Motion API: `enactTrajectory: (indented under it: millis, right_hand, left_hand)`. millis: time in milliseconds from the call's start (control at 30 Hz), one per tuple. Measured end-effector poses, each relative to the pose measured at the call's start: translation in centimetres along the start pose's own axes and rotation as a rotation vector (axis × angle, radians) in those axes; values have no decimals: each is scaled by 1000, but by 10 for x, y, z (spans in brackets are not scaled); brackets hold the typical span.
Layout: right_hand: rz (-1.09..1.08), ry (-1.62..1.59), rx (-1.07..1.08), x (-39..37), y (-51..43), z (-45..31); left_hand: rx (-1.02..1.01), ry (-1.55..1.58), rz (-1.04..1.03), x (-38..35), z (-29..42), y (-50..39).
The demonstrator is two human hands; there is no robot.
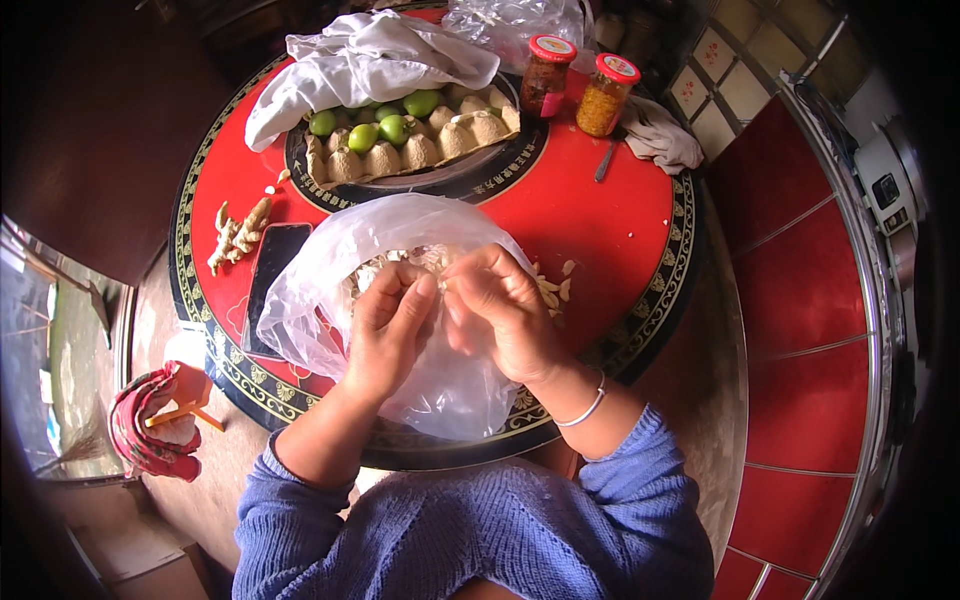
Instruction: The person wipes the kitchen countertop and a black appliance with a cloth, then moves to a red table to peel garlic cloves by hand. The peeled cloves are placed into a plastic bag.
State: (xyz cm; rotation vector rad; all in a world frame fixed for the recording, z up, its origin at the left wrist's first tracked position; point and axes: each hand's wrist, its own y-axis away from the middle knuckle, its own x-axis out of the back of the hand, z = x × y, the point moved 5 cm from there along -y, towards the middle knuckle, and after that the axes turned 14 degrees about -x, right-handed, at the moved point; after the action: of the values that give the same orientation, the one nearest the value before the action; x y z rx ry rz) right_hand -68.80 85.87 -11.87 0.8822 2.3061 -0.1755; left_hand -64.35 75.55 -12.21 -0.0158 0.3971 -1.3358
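My left hand (391, 319) and my right hand (501, 311) meet fingertip to fingertip above a clear plastic bag (450, 409). They pinch a small pale piece, apparently a garlic clove (441, 286), mostly hidden by the fingers. Motion blurs the right fingers. Inside the open bag, behind my hands, lie whitish garlic bulbs or skins (379, 268). Several peeled garlic cloves (551, 291) rest on the red table just right of my right hand. A silver bangle (585, 405) circles my right wrist.
On the round red table (600, 217) are ginger root (238, 232), a dark phone (274, 285) partly under the bag, an egg carton (420, 154) with green tomatoes (363, 138), a white cloth (375, 64), two red-lidded jars (600, 97), a spoon handle (604, 161) and a rag (660, 135).
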Motion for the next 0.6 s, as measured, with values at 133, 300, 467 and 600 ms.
enactTrajectory:
  millis: [133,300,467,600]
  right_hand:
    - [64,35,-1,3,0,-4]
    - [106,28,39,3,1,-5]
    - [140,113,105,2,2,-5]
    - [144,258,73,5,4,-6]
  left_hand:
    - [-148,-315,65,14,9,-8]
    - [-252,-337,-33,12,18,-6]
    - [-188,-231,-55,10,18,-3]
    - [-149,-440,-60,12,19,-2]
